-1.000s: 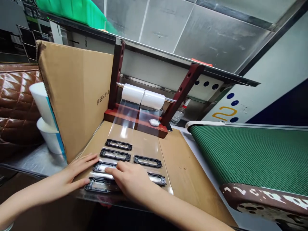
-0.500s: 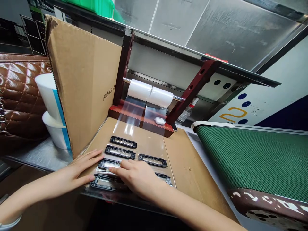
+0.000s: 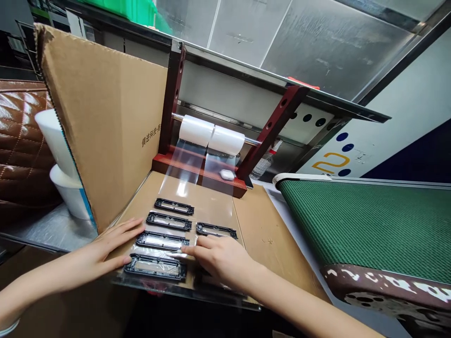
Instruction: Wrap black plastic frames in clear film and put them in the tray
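Note:
Several black rectangular plastic frames (image 3: 169,220) lie in two columns on clear film (image 3: 190,188) drawn over a cardboard sheet (image 3: 268,234). My left hand (image 3: 111,246) rests flat and open at the left edge of the film, beside the two nearest frames. My right hand (image 3: 218,256) lies flat with fingers stretched out over the right column, covering a frame, its fingertips touching the film next to the nearest left frame (image 3: 155,266). The film comes off two white rolls (image 3: 211,135) on a red stand (image 3: 271,131).
A tall cardboard flap (image 3: 105,126) stands at the left, with white cups (image 3: 63,159) and a brown quilted bag (image 3: 17,150) behind it. A green conveyor belt (image 3: 369,225) runs at the right. A small white object (image 3: 226,175) and a bottle (image 3: 262,168) sit by the stand.
My right hand has slid to the right, off the two nearest left frames and onto the right column. My left hand has stayed at the film's left edge.

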The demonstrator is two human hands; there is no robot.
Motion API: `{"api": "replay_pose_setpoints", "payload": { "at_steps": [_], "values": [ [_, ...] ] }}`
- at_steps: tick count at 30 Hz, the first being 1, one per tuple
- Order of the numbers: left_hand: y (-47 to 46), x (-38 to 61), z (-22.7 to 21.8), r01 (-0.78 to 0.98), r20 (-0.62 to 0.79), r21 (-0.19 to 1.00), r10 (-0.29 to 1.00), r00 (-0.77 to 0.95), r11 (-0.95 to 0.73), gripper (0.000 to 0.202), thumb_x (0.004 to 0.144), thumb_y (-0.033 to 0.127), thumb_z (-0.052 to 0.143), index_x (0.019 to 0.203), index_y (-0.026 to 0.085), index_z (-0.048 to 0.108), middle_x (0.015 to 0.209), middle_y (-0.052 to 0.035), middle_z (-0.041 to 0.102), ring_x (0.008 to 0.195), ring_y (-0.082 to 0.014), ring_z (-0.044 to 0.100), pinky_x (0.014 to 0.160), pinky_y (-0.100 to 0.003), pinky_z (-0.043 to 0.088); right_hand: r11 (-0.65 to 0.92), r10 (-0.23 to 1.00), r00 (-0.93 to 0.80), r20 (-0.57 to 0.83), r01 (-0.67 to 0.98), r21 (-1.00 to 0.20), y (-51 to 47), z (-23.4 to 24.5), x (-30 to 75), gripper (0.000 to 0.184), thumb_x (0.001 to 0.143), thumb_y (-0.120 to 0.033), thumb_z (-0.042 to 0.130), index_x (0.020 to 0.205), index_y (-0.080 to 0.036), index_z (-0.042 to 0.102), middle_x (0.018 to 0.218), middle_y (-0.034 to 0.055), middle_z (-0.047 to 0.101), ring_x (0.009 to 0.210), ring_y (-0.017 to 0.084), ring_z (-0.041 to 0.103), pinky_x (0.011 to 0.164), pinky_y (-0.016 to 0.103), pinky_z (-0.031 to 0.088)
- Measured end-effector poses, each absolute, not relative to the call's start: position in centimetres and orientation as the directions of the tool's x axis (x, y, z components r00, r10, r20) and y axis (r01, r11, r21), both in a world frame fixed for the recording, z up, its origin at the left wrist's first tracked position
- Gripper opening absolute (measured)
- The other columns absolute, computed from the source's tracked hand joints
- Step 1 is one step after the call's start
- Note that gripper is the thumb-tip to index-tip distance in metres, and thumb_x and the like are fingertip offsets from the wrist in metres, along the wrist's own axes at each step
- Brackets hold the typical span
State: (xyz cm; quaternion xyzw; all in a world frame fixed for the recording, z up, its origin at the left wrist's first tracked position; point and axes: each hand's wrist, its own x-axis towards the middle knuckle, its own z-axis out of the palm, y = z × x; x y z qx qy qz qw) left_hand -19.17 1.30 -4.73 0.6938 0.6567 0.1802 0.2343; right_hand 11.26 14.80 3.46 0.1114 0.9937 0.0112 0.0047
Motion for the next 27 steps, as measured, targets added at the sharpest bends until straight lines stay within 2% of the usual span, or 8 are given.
{"api": "replay_pose_setpoints", "payload": {
  "at_steps": [5,10,13,16,20,23,27],
  "values": [
    [1.4,-19.3,-4.4,0.835,-0.026,0.548,0.997,0.074,-0.048,0.057,0.088,0.058,0.041,0.141,0.042,0.03,0.157,0.0065,0.024,0.143,-0.0231,0.019,0.115,-0.046,0.02,0.964,0.264,-0.964,-0.01,0.264,0.036,15.1,3.8,13.3,0.029,0.093,-0.024,0.047,0.119,-0.03,0.058,0.086,-0.0012,0.066,0.068,0.014,0.058,0.05,0.027,0.031],
    [2.0,-18.8,-3.2,0.793,-0.186,0.603,0.982,0.028,0.092,0.068,0.085,0.065,0.034,0.144,0.032,0.027,0.158,0.0076,0.018,0.145,-0.0196,0.015,0.116,-0.04,0.011,0.951,0.305,-0.948,-0.09,0.299,0.076,15.0,5.4,14.4,0.028,0.093,-0.024,0.049,0.118,-0.031,0.06,0.082,-0.0015,0.065,0.069,0.014,0.059,0.047,0.027,0.028],
    [2.9,-18.6,-3.6,0.787,-0.116,0.609,0.993,-0.031,0.096,0.069,0.087,0.063,0.029,0.145,0.026,0.027,0.158,0.0055,0.02,0.145,-0.0162,0.016,0.117,-0.037,0.008,0.941,0.334,-0.931,-0.147,0.321,0.102,14.9,6.9,14.3,0.028,0.09,-0.022,0.052,0.114,-0.032,0.063,0.08,-0.0013,0.065,0.066,0.014,0.058,0.046,0.026,0.024],
    [3.9,-18.7,-4.4,0.795,-0.034,0.604,0.999,-0.037,0.05,0.067,0.089,0.06,0.028,0.144,0.022,0.028,0.158,0.0017,0.023,0.145,-0.0162,0.017,0.118,-0.037,0.009,0.933,0.358,-0.931,-0.075,0.354,0.064,14.9,7.6,13.3,0.031,0.092,-0.023,0.048,0.117,-0.035,0.061,0.082,-0.0009,0.064,0.064,0.013,0.058,0.047,0.025,0.027],
    [4.8,-18.5,-4.1,0.801,-0.033,0.598,0.999,-0.029,0.043,0.064,0.089,0.052,0.032,0.144,0.02,0.03,0.158,-0.0027,0.023,0.144,-0.0204,0.019,0.117,-0.042,0.013,0.931,0.362,-0.928,0.095,0.365,0.017,15.3,5.8,9.6,0.033,0.094,-0.024,0.044,0.124,-0.033,0.057,0.089,0.0011,0.065,0.073,0.015,0.061,0.051,0.025,0.035],
    [5.1,-18.2,-3.2,0.806,-0.054,0.59,0.998,-0.023,0.051,0.06,0.089,0.047,0.036,0.142,0.02,0.034,0.157,-0.0045,0.025,0.143,-0.0232,0.022,0.116,-0.045,0.015,0.943,0.326,-0.939,0.113,0.332,0.036,15.8,3.6,5.9,0.033,0.095,-0.025,0.044,0.124,-0.032,0.057,0.089,0.0016,0.065,0.076,0.017,0.062,0.052,0.025,0.038],
    [5.3,-18.1,-2.9,0.81,-0.077,0.583,0.997,-0.01,0.053,0.059,0.089,0.044,0.036,0.143,0.02,0.032,0.158,-0.0038,0.024,0.144,-0.0218,0.019,0.117,-0.043,0.015,0.96,0.271,-0.957,0.102,0.276,0.043,16.2,2.2,2.7,0.032,0.094,-0.026,0.044,0.122,-0.03,0.058,0.09,0.0026,0.066,0.076,0.018,0.064,0.055,0.025,0.043]
  ]
}}
